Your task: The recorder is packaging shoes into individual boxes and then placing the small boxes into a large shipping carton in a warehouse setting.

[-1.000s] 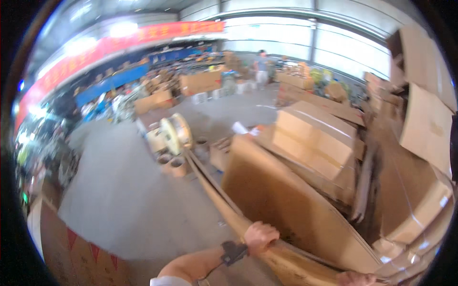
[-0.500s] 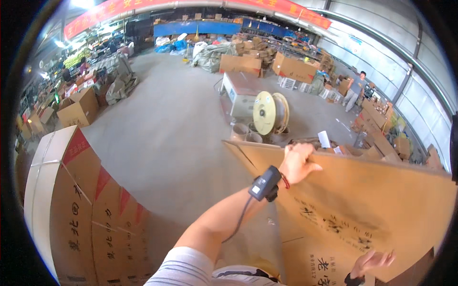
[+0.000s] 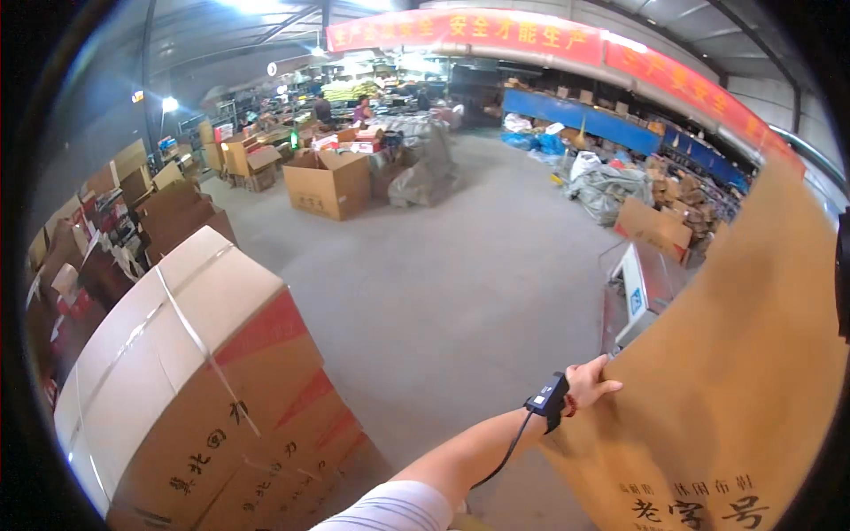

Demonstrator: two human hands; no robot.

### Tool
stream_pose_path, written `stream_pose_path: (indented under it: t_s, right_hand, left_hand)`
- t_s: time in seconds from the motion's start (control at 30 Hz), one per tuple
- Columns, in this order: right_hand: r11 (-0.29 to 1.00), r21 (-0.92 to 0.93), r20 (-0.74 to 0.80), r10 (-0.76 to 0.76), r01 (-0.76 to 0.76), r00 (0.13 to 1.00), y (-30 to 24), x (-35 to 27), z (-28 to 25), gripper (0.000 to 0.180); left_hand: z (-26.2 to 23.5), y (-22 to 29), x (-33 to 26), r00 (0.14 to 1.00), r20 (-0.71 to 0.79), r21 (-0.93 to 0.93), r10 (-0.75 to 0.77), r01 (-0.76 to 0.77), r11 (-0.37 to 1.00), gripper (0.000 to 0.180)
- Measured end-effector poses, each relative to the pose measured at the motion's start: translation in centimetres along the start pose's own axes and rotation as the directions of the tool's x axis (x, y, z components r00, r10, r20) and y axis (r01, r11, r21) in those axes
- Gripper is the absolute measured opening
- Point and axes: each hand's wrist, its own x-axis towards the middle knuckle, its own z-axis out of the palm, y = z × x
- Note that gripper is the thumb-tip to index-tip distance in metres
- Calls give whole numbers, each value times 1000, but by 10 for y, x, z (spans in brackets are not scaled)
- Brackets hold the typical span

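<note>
Left hand: the left hand (image 3: 589, 382) reaches out from the lower middle and grips the left edge of the cardboard sheet (image 3: 744, 380); a black band sits on its wrist (image 3: 549, 400) with a thin cable running back along the forearm.
Fingers: the fingers (image 3: 604, 387) are curled narrow around the sheet's edge, thumb side toward the person, holding the cardboard and nothing else.
Right hand: not in view; whether it also holds the sheet cannot be told.
Cardboard sheet: a large flat brown piece standing upright on the right, from the near lower edge to the far upper right, with dark printed characters near its bottom.
Direction from the fingers: the sheet spreads to the right and upward from the hand; the hand is at its left rim, about mid-height.
Long axis: it runs from near-left up to far-right, tilted, not level.
Nearer hand: the left is the only hand seen touching it.
Stacked boxes: taped cardboard boxes (image 3: 190, 372) with red patches stand near on the left, well apart from the sheet.
Floor: bare grey concrete floor (image 3: 443, 283) lies between the boxes and the sheet.
Far side: an open box (image 3: 328, 181), grey sacks (image 3: 611, 190) and a red banner (image 3: 496, 31) are far off.
</note>
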Motion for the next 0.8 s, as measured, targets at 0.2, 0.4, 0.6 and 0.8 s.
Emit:
stream_pose_path:
  t_s: [0.2, 0.4, 0.6, 0.8]
  right_hand:
    - [985, 120, 305, -155, 124, 940, -160, 41, 204, 31]
    - [967, 170, 421, -246, 191, 873, -302, 54, 361, 30]
    - [960, 177, 516, -278, 217, 810, -444, 53, 496, 28]
    - [944, 190, 577, -329, 269, 748, -587, 63, 596, 27]
  left_hand:
    - [-121, -155, 60, 993, -108, -476, -46, -12, 879, 28]
    - [-244, -243, 150, 988, -102, -730, -113, 3, 684, 30]
    - [-379, -358, 189, 914, -281, -841, -292, -88, 535, 39]
    - [-500, -424, 201, 756, -399, -843, -519, -79, 532, 35]
